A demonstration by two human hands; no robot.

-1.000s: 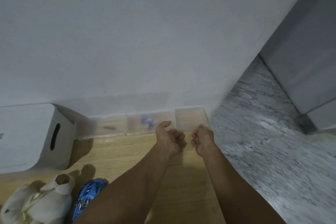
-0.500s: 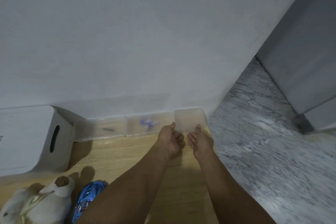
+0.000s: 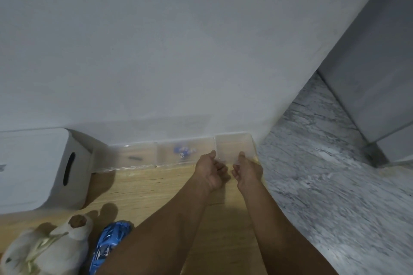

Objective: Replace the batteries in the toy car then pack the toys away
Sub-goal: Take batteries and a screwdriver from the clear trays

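Note:
A blue toy car [image 3: 109,245] lies on the wooden table [image 3: 156,190] at the bottom left, partly hidden by my left forearm. Three clear plastic trays stand in a row against the wall. The right tray [image 3: 234,143] looks empty. My left hand [image 3: 211,171] and my right hand [image 3: 248,171] are at its near edge, thumbs up over the front wall and fingers curled round it. The middle tray [image 3: 165,154] holds small blue pieces [image 3: 184,150]. The left tray [image 3: 116,156] holds a small dark item [image 3: 135,158].
A white storage box [image 3: 40,167] with a handle slot stands at the left against the wall. A white plush rabbit [image 3: 44,250] lies beside the car. The table's right edge drops to a grey marble floor [image 3: 335,185].
Both hands have moved forward from in front of the trays to the near edge of the right tray, and their thumbs now lie over its front wall.

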